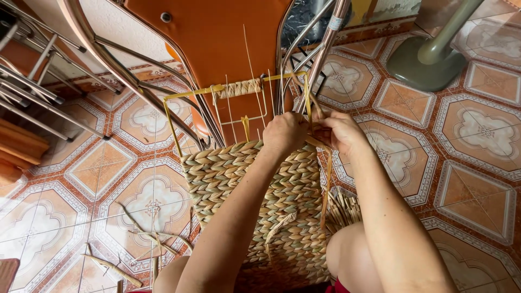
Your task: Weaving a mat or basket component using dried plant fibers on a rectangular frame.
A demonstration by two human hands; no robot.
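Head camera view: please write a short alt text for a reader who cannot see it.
Two bare hands, left hand and right hand, work a straw strand at the top edge of a half-woven basket on a yellow wire frame. Below lies a patterned tiled floor; metal chair legs stand behind.

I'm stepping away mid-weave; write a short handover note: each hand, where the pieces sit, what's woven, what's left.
Left hand: closed at the top edge of the woven panel, pressing the last row.
Right hand: pinching a dried fibre strand beside the frame's right post.
Yellow wire frame: upright between the knees, leaning toward the orange chair.
Done: braided rows fill the lower frame; a short wrapped section sits on the top bar.
Left: the gap between the panel and the top bar is bare wire. Spare strands lie by the right knee, scraps on the tiled floor.
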